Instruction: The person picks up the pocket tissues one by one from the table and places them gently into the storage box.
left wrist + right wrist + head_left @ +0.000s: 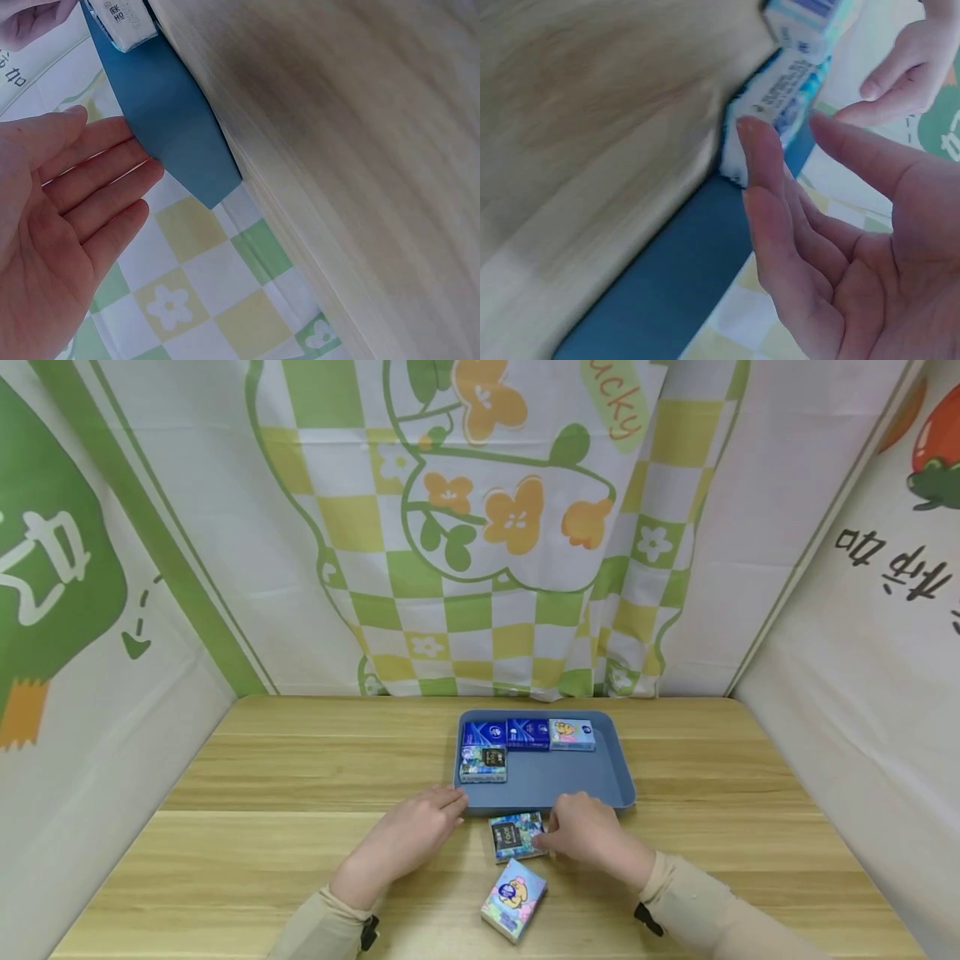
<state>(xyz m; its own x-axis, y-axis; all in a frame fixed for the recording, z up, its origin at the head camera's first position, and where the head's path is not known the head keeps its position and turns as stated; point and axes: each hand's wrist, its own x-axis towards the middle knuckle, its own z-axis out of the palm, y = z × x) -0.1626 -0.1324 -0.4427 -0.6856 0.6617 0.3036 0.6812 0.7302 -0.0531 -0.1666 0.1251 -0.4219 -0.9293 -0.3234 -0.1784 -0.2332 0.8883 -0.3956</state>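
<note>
I count four small packs inside the blue tray (566, 781) and two outside it on the worktop (300, 793), so if all of them belong in there, I judge the loading well past halfway. The back row is laid: a dark blue pack (483, 733) at the left, a second dark blue pack (528, 735) beside it, then a light blue cartoon pack (572, 733). A patterned pack (482, 765) begins the front row, with bare space to its right. My right hand (592, 831) is at the loose patterned pack (514, 837), just in front of the tray; thumb and forefinger stand apart at its right edge, and I cannot tell whether they pinch it. My left hand (420, 825), fingers straight, touches the tray's near-left corner. The loose cartoon pack (513, 897), nearest me, lies askew, untouched.
</note>
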